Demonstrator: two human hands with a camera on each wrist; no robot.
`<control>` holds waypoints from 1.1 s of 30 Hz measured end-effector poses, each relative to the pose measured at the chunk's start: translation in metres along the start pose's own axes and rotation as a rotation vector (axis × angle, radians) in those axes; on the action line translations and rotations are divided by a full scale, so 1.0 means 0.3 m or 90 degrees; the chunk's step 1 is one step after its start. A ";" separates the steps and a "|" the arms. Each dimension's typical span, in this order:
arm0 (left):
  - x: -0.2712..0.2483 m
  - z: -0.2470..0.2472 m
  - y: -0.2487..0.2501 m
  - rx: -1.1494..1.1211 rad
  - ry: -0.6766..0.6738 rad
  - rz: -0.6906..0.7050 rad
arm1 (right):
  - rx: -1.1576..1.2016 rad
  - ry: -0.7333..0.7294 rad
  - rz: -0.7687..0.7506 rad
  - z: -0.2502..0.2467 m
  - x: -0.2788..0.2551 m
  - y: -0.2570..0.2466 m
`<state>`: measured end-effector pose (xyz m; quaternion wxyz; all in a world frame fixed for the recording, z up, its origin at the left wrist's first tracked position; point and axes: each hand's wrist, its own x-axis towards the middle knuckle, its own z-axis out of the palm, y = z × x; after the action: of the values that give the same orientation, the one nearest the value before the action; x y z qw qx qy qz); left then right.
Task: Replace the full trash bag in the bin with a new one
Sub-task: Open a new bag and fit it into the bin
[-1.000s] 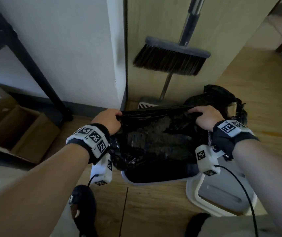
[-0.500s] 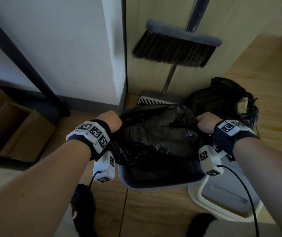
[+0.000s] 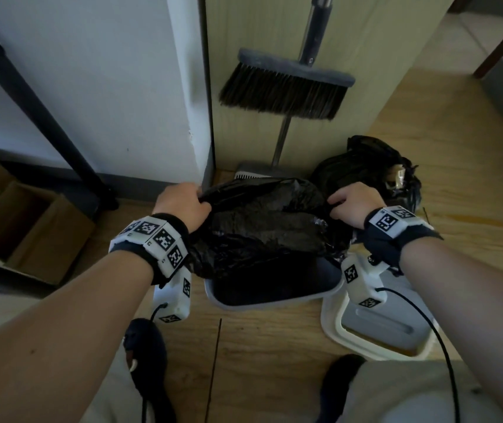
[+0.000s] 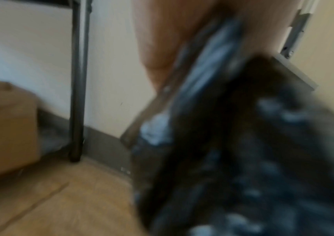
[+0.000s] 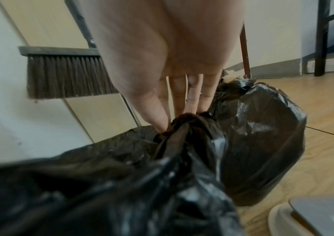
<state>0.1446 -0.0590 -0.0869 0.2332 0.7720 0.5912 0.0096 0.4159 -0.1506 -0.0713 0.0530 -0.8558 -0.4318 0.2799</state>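
Observation:
A new black trash bag hangs crumpled over the open grey bin on the wooden floor. My left hand grips the bag's left edge. My right hand pinches a bunched part of its right edge. The left wrist view is blurred and shows black plastic running from under the palm. The full black bag, tied at the top, stands on the floor behind my right hand, also seen as the full bag in the right wrist view.
The bin's white lid lies on the floor at the right. A broom and dustpan lean against the wooden panel behind the bin. An open cardboard box and a black metal leg stand at the left.
Both hands have lifted the new bag a little above the bin, and its top edge has bunched up more. The view has shifted slightly.

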 end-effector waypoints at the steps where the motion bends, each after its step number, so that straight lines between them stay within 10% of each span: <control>1: -0.013 0.010 0.002 -0.003 -0.066 -0.036 | -0.005 -0.012 0.009 0.003 -0.010 0.004; 10: -0.071 0.054 0.020 -0.241 -0.280 -0.191 | 0.013 -0.165 0.097 0.087 -0.085 0.030; 27: 0.025 0.079 -0.056 -0.237 -0.154 -0.125 | 0.386 -0.140 0.163 0.147 -0.012 0.066; 33: -0.029 0.061 -0.107 -0.122 0.078 -0.114 | 0.444 -0.191 0.209 0.188 -0.056 0.087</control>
<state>0.1181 -0.0672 -0.1129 0.2692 0.6885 0.6671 0.0921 0.3969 -0.1883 -0.1199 0.2307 -0.7939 -0.1716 0.5358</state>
